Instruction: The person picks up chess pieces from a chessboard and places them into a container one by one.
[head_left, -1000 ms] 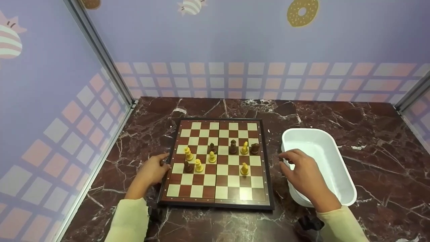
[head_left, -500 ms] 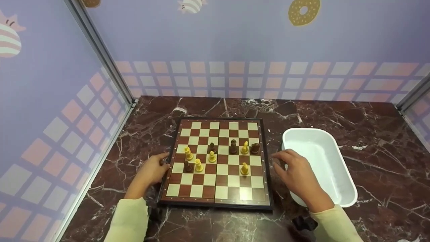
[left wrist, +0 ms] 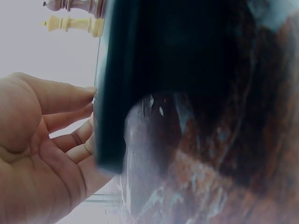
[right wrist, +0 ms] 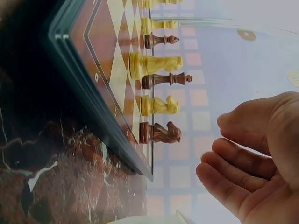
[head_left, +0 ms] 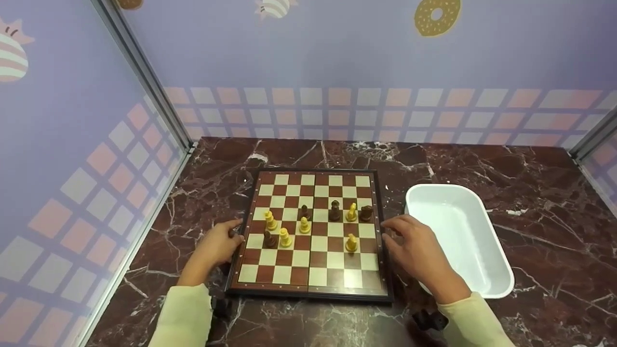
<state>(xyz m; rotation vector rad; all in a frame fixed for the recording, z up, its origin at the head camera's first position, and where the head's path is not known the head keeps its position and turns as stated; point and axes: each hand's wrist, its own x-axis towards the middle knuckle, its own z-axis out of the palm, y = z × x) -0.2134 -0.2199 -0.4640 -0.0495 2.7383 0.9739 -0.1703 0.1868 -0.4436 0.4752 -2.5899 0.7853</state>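
A magnetic-style chessboard [head_left: 318, 270] with a dark rim lies flat on the table. My left hand [head_left: 217, 244] rests its fingertips against the board's left edge, thumb near the rim in the left wrist view. Just off the right edge hovers my right hand [head_left: 415, 246], fingers loosely bent and holding nothing. Nearest to it stand a yellow knight [head_left: 351, 242], a dark knight [right wrist: 161, 133], another yellow knight [right wrist: 160, 105] and a dark king [right wrist: 168, 80]. On the left half are a yellow king [head_left: 270, 221], a yellow rook [head_left: 285, 237] and several other upright pieces.
A white plastic tub [head_left: 462, 236] stands right of the board, partly behind my right hand and forearm. The dark marble table [head_left: 540, 241] is bordered by a back wall [head_left: 337, 53] and a left panel [head_left: 62, 144] with printed patterns.
My right hand has moved left, from over the tub's near side to the board's right edge. The left hand and the chess pieces have stayed put.
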